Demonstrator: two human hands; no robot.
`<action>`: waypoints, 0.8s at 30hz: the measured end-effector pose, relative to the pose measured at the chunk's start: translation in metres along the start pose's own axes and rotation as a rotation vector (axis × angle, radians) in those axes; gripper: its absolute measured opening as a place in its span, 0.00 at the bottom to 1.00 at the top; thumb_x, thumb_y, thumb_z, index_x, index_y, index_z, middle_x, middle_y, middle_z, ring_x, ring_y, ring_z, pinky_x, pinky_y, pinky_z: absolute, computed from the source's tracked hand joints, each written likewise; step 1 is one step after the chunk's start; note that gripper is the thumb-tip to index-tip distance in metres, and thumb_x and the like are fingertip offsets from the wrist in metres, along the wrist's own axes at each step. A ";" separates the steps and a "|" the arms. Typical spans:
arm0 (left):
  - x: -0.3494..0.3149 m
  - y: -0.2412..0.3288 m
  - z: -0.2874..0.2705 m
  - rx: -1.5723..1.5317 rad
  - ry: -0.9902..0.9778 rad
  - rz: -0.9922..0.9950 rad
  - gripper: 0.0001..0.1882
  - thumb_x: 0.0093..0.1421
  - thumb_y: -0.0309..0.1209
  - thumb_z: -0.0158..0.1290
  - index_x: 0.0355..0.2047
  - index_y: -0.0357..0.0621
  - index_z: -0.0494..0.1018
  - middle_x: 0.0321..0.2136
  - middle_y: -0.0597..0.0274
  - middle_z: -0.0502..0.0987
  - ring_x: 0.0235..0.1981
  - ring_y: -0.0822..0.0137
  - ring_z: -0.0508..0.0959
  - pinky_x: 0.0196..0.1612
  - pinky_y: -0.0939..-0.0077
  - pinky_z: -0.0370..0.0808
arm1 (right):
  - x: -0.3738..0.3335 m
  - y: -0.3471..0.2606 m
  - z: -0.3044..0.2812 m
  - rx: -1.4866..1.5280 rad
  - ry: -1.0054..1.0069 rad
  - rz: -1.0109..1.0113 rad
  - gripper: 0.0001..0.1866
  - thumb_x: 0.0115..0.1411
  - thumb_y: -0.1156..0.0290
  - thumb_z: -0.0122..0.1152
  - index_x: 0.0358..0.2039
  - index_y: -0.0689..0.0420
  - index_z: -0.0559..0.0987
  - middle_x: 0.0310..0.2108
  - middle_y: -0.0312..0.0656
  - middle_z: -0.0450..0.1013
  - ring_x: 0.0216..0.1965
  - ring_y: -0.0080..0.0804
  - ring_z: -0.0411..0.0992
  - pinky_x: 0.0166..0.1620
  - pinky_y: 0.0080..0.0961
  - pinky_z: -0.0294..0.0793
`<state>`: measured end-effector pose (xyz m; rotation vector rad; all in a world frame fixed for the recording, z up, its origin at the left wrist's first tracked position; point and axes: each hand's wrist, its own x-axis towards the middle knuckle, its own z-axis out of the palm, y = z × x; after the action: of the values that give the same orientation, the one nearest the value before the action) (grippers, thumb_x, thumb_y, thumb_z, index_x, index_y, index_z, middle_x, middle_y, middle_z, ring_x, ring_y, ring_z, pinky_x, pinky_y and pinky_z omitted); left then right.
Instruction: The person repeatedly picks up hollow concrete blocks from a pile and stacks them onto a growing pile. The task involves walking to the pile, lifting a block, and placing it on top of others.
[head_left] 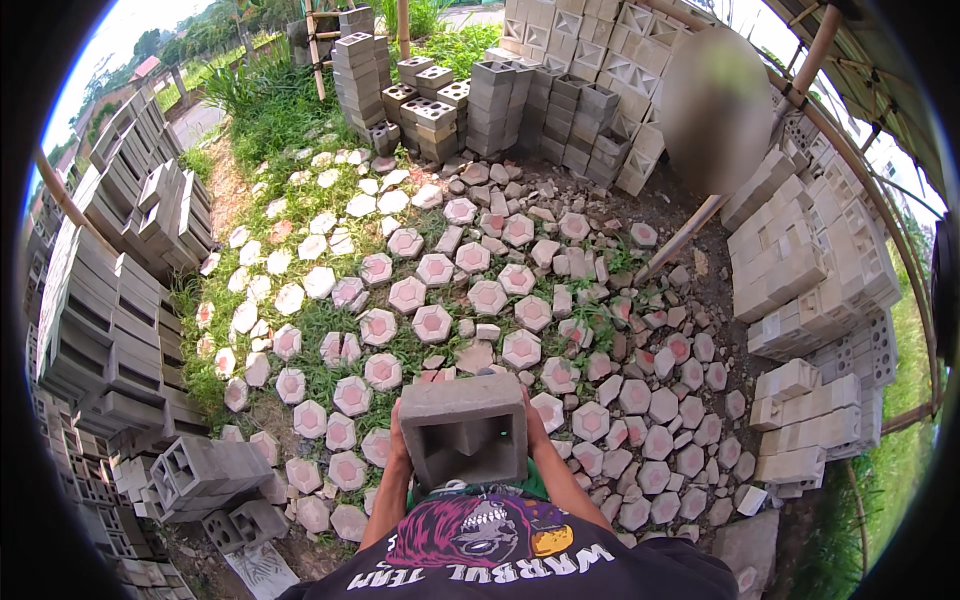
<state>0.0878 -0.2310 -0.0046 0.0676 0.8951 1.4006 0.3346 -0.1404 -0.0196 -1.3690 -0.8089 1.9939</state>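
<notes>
A grey hollow concrete block [463,398] is held up close in front of my torso. Its open side faces me and shows a deep cavity with a wedge-shaped inner wall. My left hand [396,438] presses against the block's left side, and my right hand [536,428] grips the right side. Most of the fingers are hidden behind the block. Both forearms reach up from the lower edge, on either side of a dark printed shirt [490,550].
Hexagonal pavers [432,323] with reddish centres and rubble cover the grassy ground. Block stacks stand at the left [110,330], the back [490,105] and the right [800,265]. A pole [685,238] slants at the right. Loose blocks [210,475] lie lower left.
</notes>
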 end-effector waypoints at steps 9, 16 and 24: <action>0.114 0.075 0.023 0.126 -0.066 0.336 0.33 0.62 0.58 0.36 0.56 0.46 0.63 0.51 0.59 0.69 0.51 0.61 0.68 0.56 0.65 0.64 | 0.118 -0.114 0.057 -0.216 -0.109 -0.095 0.40 0.62 0.36 0.37 0.51 0.63 0.73 0.44 0.45 0.73 0.42 0.29 0.70 0.45 0.24 0.68; 0.207 0.127 0.055 0.066 0.065 0.238 0.31 0.64 0.55 0.35 0.57 0.46 0.62 0.52 0.59 0.69 0.52 0.62 0.68 0.55 0.66 0.64 | 0.202 -0.187 0.074 -0.218 -0.077 -0.067 0.41 0.61 0.35 0.36 0.47 0.64 0.77 0.39 0.45 0.75 0.37 0.29 0.71 0.44 0.24 0.68; 0.297 0.185 0.068 0.124 -0.032 0.241 0.32 0.64 0.56 0.34 0.57 0.44 0.61 0.52 0.57 0.68 0.52 0.61 0.68 0.56 0.65 0.63 | 0.281 -0.219 0.092 -0.139 -0.023 -0.011 0.42 0.60 0.33 0.36 0.46 0.63 0.76 0.37 0.42 0.74 0.34 0.27 0.71 0.38 0.24 0.70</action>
<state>-0.0503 0.0979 -0.0074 0.2999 0.9709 1.5609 0.1897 0.1969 0.0054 -1.4174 -0.9797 1.9796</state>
